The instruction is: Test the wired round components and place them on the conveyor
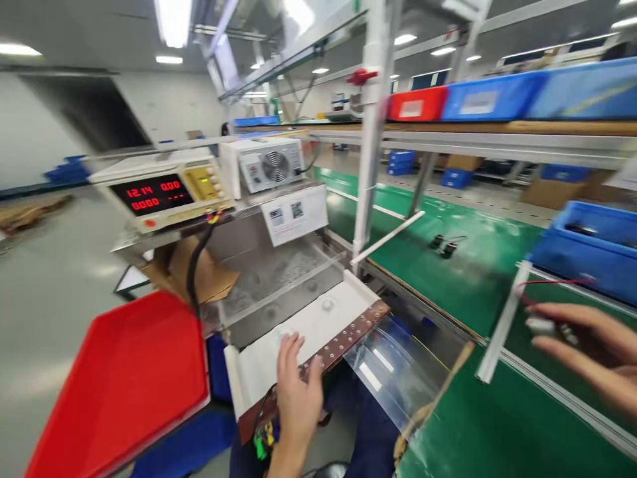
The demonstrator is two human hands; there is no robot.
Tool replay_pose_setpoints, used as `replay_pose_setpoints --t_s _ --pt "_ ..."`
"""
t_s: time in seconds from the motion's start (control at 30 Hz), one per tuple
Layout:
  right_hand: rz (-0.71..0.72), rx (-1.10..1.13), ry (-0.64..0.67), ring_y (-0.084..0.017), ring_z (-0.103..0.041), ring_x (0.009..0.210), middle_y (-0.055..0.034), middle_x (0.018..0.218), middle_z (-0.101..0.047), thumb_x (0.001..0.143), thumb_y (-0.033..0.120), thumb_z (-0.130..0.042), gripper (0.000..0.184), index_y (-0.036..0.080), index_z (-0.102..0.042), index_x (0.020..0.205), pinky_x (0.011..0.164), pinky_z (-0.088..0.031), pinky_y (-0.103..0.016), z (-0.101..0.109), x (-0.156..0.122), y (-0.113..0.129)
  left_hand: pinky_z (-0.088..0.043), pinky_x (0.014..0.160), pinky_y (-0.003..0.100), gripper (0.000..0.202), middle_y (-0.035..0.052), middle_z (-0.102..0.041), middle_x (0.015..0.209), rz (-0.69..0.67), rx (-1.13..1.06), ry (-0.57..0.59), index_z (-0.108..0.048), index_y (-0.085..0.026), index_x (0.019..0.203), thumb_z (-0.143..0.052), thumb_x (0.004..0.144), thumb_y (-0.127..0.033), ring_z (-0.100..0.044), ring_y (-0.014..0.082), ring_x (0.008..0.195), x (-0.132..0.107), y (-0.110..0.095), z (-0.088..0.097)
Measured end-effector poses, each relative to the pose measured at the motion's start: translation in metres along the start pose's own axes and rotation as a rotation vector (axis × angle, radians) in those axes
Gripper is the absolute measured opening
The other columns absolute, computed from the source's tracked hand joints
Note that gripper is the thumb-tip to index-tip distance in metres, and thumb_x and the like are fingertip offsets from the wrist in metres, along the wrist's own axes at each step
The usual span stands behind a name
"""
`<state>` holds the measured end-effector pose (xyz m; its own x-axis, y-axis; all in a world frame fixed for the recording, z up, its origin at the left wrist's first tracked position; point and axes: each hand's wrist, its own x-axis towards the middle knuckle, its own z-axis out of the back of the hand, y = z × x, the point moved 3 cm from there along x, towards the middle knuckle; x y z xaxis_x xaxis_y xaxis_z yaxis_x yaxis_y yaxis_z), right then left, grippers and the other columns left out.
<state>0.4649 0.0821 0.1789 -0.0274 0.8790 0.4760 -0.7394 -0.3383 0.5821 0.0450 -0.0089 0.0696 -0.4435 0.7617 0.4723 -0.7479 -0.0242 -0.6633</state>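
Observation:
My left hand (300,392) is over the near edge of a white panel (303,318), its fingers apart and nothing in them. A brown strip (343,342) dotted with shiny round studs runs along that edge. At the far right, my right hand (592,348) pinches a small silver cylinder (541,326) that looks like a little motor, blurred by motion. A thin red wire (557,281) shows just above it. Below my left hand hang green and yellow clips (263,441). Two small dark parts with leads (444,244) lie on the green work surface (492,265).
A power meter (159,189) with red digits stands at left, beside a white box with a fan (273,166). A red tray (129,385) is at lower left. Metal rails (505,325) border the green surface; a blue bin (592,249) sits at right. An upright post (371,146) rises centrally.

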Motion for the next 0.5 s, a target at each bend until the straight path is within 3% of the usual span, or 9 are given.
replay_pose_setpoints --t_s 0.1,0.17,0.23,0.3,0.37,0.43,0.5 --pt "0.46 0.197 0.571 -0.023 -0.061 0.108 -0.0091 0.119 -0.062 0.086 0.046 -0.061 0.039 0.034 -0.061 0.124 0.089 -0.052 -0.033 -0.071 0.006 0.091 -0.027 0.114 0.051 0.07 0.0167 -0.032 0.152 -0.307 0.106 -0.088 -0.03 -0.017 0.145 -0.062 0.086 -0.037 -0.023 0.0312 0.144 -0.001 -0.065 0.025" --pt "0.622 0.289 0.812 -0.022 -0.058 0.113 -0.0099 0.122 -0.06 0.092 0.037 -0.054 0.037 0.027 -0.058 0.128 0.095 -0.049 -0.033 -0.129 0.004 0.143 -0.028 0.111 0.052 0.078 0.0177 -0.041 0.147 -0.347 0.183 0.004 -0.029 -0.017 0.147 -0.065 0.083 -0.041 -0.031 0.0345 0.14 -0.002 -0.078 0.034" --pt "0.687 0.394 0.903 -0.02 -0.058 0.109 -0.0092 0.119 -0.061 0.093 0.035 -0.054 0.035 0.023 -0.057 0.126 0.095 -0.047 -0.032 -0.194 0.004 0.181 -0.041 0.097 0.045 0.054 0.0145 -0.062 0.123 -0.126 0.198 0.199 -0.046 -0.018 0.135 -0.057 0.087 -0.04 -0.055 0.0318 0.118 -0.002 -0.058 0.039" --pt "0.641 0.361 0.889 -0.019 -0.06 0.103 -0.0085 0.11 -0.064 0.089 0.034 -0.062 0.035 0.019 -0.058 0.121 0.089 -0.047 -0.03 -0.266 0.006 0.201 -0.044 0.075 0.035 0.028 0.0088 -0.07 0.093 0.214 0.111 0.389 -0.062 -0.019 0.104 -0.044 0.092 -0.037 -0.064 0.0244 0.086 -0.007 -0.018 0.045" --pt "0.582 0.136 0.849 -0.022 -0.061 0.099 -0.0098 0.104 -0.065 0.082 0.039 -0.069 0.038 0.016 -0.061 0.111 0.085 -0.045 -0.03 -0.336 0.006 0.209 -0.04 0.063 0.029 0.034 0.0058 -0.066 0.074 0.462 -0.056 0.478 -0.057 -0.018 0.08 -0.039 0.093 -0.045 -0.061 0.0196 0.07 -0.018 0.022 0.053" --pt "0.574 -0.056 0.885 -0.025 -0.062 0.094 -0.0113 0.1 -0.066 0.081 0.048 -0.069 0.04 0.014 -0.063 0.102 0.079 -0.044 -0.03 -0.396 0.0 0.211 -0.037 0.056 0.026 0.046 0.0014 -0.056 0.057 0.621 -0.265 0.504 -0.05 -0.019 0.076 -0.04 0.087 -0.063 -0.054 0.0161 0.055 -0.036 0.052 0.063" --pt "0.596 -0.155 0.911 -0.026 -0.063 0.093 -0.0122 0.1 -0.067 0.081 0.054 -0.066 0.044 0.015 -0.062 0.1 0.076 -0.043 -0.029 -0.44 -0.01 0.213 -0.034 0.051 0.025 0.06 -0.0034 -0.047 0.046 0.741 -0.449 0.519 -0.048 -0.019 0.079 -0.04 0.077 -0.078 -0.045 0.0135 0.045 -0.058 0.074 0.069"
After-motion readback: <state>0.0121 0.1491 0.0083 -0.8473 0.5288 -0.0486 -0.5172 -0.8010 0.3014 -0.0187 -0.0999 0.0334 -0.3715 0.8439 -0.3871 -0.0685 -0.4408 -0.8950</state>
